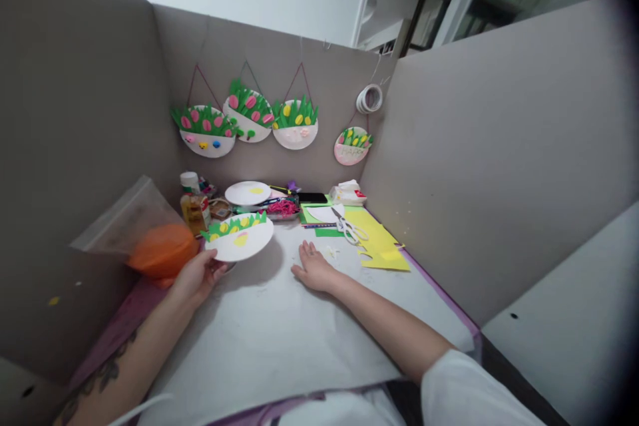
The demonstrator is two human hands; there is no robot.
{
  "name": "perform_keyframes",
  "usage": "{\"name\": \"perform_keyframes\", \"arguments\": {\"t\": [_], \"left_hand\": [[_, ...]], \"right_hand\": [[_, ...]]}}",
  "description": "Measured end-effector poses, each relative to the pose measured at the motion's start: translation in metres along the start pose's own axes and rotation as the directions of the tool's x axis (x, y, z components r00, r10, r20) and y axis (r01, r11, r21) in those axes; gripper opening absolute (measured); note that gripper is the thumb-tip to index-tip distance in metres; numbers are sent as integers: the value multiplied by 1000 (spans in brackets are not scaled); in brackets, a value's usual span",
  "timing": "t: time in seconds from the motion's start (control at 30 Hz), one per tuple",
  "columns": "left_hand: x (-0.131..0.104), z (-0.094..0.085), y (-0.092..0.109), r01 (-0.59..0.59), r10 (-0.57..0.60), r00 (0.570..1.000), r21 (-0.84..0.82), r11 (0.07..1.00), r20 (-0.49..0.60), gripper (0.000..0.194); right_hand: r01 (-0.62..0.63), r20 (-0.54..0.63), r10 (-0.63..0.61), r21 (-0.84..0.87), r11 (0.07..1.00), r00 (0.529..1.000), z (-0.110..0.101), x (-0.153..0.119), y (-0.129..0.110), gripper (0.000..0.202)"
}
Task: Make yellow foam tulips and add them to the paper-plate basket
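My left hand (pixel 204 274) grips the lower left rim of a paper plate craft (pixel 249 245), fingers under it and thumb on top. The craft is a white plate with green paper grass, yellow paper flowers and a yellow shape on its front. It is tilted above the table's left half. My right hand (pixel 315 267) lies palm down on the white-covered table (pixel 299 326), fingers stretched out and holding nothing. Small white and yellow paper scraps (pixel 332 252) lie just right of it. White-handled scissors (pixel 351 227) rest farther right, on a yellow paper sheet (pixel 382 243) with cut-out edges.
An orange-filled zip bag (pixel 162 249) leans at the left beside a glue bottle (pixel 194 213). Another plate (pixel 248 193) sits at the back near pink yarn (pixel 283 207) and a black phone (pixel 312 198). Finished plate crafts (pixel 295 133) and tape rolls (pixel 369 99) hang on grey partitions.
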State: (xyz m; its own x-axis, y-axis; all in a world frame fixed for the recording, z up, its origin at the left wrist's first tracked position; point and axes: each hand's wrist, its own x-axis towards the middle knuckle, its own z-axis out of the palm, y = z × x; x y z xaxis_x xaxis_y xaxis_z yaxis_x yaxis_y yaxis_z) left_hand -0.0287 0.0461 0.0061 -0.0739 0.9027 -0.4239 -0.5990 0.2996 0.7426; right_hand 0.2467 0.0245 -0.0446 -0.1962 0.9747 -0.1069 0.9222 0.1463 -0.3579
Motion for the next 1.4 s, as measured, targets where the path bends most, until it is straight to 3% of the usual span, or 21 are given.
{"name": "perform_keyframes", "arguments": {"t": [0.07,0.13,0.2,0.27,0.3,0.4,0.5,0.6,0.73,0.77,0.83,0.87,0.93,1.0,1.03,1.1,1.17,1.4], "left_hand": [[1,-1,0,-28,27,999,27,999,16,19],[2,-2,-1,-49,47,998,42,998,29,17],[3,-3,-1,-55,54,998,50,997,35,15],[3,-3,-2,-57,55,998,59,997,37,14],[2,-2,-2,-57,54,998,63,996,37,14],[1,-1,-1,-71,69,997,58,996,43,14],[1,-1,2,-97,96,995,34,995,27,14],[2,-3,8,-138,138,990,3,990,25,14],[5,-7,15,-191,193,980,-42,981,42,14],[6,-7,17,-192,194,980,-43,980,40,14],[8,-8,18,-187,188,981,-45,981,36,14],[8,-8,18,-184,185,982,-47,982,32,14],[8,-8,18,-173,174,985,-53,984,20,15],[7,-7,17,-157,158,987,-57,986,8,17],[7,-7,17,-155,155,988,-59,986,9,17],[7,-7,16,-161,163,986,-56,985,30,15],[7,-7,14,-168,170,984,-48,985,50,13],[4,-6,11,-136,137,990,-33,990,34,14]], "right_hand": [[24,24,-24,2,1000,999,3,-6,-10,75],[154,49,-154,11,988,987,8,-14,-17,73],[333,76,-333,17,943,940,13,-18,-17,75],[402,79,-401,-1,916,913,14,-15,-11,77],[379,65,-377,-19,925,924,12,-11,-5,77],[143,-6,-143,-69,987,990,3,6,13,74],[21,-57,-27,-92,996,998,-4,18,19,74],[55,-112,-68,-113,992,991,-5,20,9,70],[-148,-123,134,-112,983,983,-2,13,-19,74],[-126,-102,116,-100,987,988,0,9,-31,75],[110,1,-110,-54,992,994,6,-1,-60,72],[287,50,-285,-19,958,957,12,-7,-77,70],[572,88,-572,23,820,816,24,-18,-112,70],[713,105,-712,32,700,695,37,-24,-140,72],[737,114,-735,29,675,669,42,-24,-149,71],[734,100,-730,-8,679,677,48,-19,-159,71],[695,66,-692,-41,718,719,51,-12,-158,70],[508,-6,-509,-53,860,861,51,3,-130,67]]}}
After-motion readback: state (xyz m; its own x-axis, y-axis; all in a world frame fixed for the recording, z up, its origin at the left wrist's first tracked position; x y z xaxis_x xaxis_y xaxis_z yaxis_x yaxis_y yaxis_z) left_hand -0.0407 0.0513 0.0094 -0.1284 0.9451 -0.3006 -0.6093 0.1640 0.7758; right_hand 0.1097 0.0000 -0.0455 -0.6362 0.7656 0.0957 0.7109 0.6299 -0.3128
